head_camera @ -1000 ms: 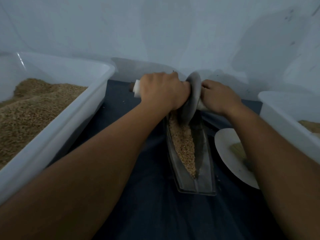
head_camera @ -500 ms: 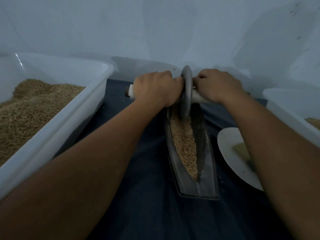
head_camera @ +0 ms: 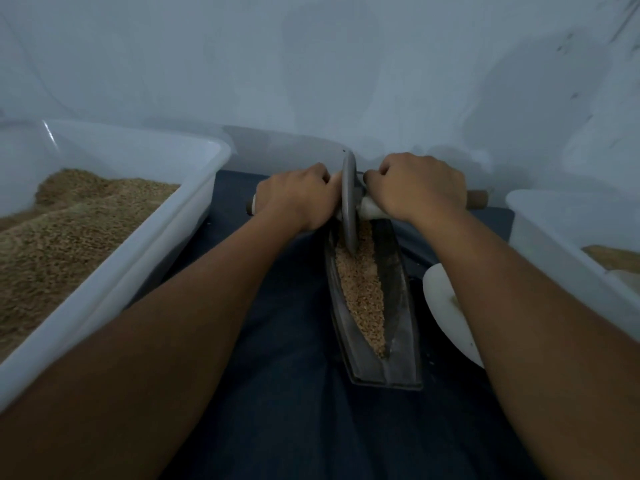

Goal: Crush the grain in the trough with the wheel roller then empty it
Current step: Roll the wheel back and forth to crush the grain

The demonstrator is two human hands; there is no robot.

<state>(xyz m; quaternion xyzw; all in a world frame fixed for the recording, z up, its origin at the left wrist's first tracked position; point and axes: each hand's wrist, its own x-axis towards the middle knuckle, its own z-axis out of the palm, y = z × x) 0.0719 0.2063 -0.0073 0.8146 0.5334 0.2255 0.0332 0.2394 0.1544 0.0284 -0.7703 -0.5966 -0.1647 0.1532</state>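
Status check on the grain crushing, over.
Left hand and right hand both grip the roller handle. Wheel stands in the trough, on the grain, at the far end. Nothing in the way.

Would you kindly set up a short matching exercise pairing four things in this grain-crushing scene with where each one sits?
Things:
1. wheel roller
2. big white tub
3. white plate
4. left hand

Places:
A. far left of the view, heaped with grain
B. on the dark cloth just right of the trough
C. standing at the trough's far end, its edge down in the grain
D. gripping the roller's handle on the left of the wheel

Pairs: 1-C, 2-A, 3-B, 4-D
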